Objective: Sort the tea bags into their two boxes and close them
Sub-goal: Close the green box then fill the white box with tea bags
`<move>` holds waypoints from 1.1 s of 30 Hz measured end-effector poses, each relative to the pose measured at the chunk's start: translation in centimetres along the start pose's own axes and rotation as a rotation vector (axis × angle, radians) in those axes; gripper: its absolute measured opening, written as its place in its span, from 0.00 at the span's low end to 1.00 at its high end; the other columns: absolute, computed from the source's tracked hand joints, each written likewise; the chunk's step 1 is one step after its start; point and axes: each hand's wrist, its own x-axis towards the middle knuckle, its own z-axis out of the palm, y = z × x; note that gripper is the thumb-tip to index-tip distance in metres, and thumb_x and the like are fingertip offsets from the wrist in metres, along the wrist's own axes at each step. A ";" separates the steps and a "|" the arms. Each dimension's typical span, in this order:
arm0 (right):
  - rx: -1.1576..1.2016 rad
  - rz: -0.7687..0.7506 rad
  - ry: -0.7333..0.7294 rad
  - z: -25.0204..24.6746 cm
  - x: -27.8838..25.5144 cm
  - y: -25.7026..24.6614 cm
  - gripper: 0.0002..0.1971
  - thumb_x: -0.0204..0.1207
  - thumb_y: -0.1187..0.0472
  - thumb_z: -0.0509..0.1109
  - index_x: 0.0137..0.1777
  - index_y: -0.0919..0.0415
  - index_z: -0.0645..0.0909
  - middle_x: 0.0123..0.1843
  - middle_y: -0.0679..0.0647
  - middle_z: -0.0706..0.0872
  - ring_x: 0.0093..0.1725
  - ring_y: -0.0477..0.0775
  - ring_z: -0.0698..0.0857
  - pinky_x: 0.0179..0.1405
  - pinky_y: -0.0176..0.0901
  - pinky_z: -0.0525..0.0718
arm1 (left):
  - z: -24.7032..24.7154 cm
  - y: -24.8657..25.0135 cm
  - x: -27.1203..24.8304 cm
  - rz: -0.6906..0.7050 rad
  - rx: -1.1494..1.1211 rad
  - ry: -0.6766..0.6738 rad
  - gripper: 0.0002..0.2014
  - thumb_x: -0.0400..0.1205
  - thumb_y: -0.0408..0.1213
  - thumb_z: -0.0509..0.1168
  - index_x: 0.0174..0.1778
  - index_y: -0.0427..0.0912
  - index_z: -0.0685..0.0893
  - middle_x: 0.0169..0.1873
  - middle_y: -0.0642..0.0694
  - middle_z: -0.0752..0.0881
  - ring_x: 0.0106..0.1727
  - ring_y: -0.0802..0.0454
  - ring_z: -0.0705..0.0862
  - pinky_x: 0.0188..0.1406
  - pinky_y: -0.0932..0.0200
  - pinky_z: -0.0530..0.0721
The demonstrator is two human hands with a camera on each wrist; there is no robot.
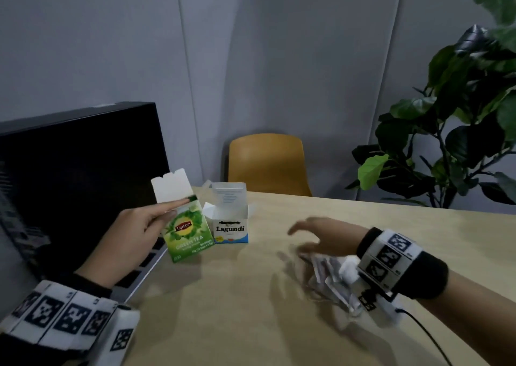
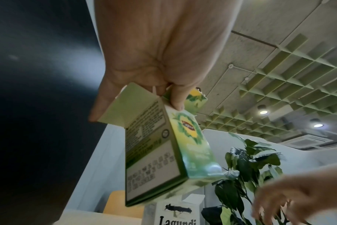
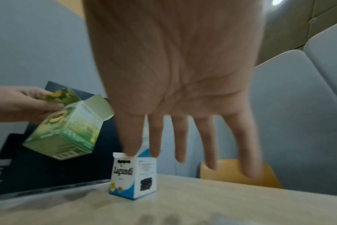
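My left hand grips the green Lipton tea box near its top and holds it tilted above the table, its lid flap open; the same green box shows in both wrist views. The white and blue Lagundi box stands on the table with its flaps open. My right hand hovers with fingers spread and straight, holding nothing, above a loose pile of white tea bags on the table.
An open laptop sits at the table's left edge behind the green box. A yellow chair stands past the far edge, and a leafy plant stands at the right. Grey partitions enclose the wooden table.
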 end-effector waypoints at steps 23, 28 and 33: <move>-0.097 0.132 0.203 -0.1 4.8 -2.7 0.12 0.80 0.58 0.60 0.57 0.54 0.84 0.57 0.57 0.86 0.55 0.60 0.84 0.53 0.50 0.83 | 4.8 -2.8 2.6 0.107 0.237 -0.153 0.16 0.83 0.35 0.61 0.65 0.55 0.83 0.64 0.53 0.83 0.65 0.51 0.80 0.65 0.47 0.76; -0.140 0.159 0.112 0.9 4.7 -2.0 0.12 0.80 0.58 0.62 0.58 0.54 0.85 0.57 0.57 0.87 0.54 0.60 0.84 0.52 0.48 0.81 | 7.2 -2.1 2.6 0.110 0.227 -0.235 0.17 0.83 0.36 0.60 0.65 0.57 0.81 0.66 0.50 0.82 0.65 0.52 0.79 0.67 0.47 0.75; -0.309 0.193 0.210 -0.2 2.8 -2.9 0.15 0.79 0.47 0.63 0.62 0.46 0.80 0.58 0.52 0.86 0.56 0.58 0.84 0.52 0.48 0.77 | 6.9 -1.7 2.2 0.147 0.136 -0.309 0.22 0.81 0.39 0.66 0.71 0.58 0.75 0.74 0.58 0.72 0.77 0.58 0.66 0.78 0.49 0.65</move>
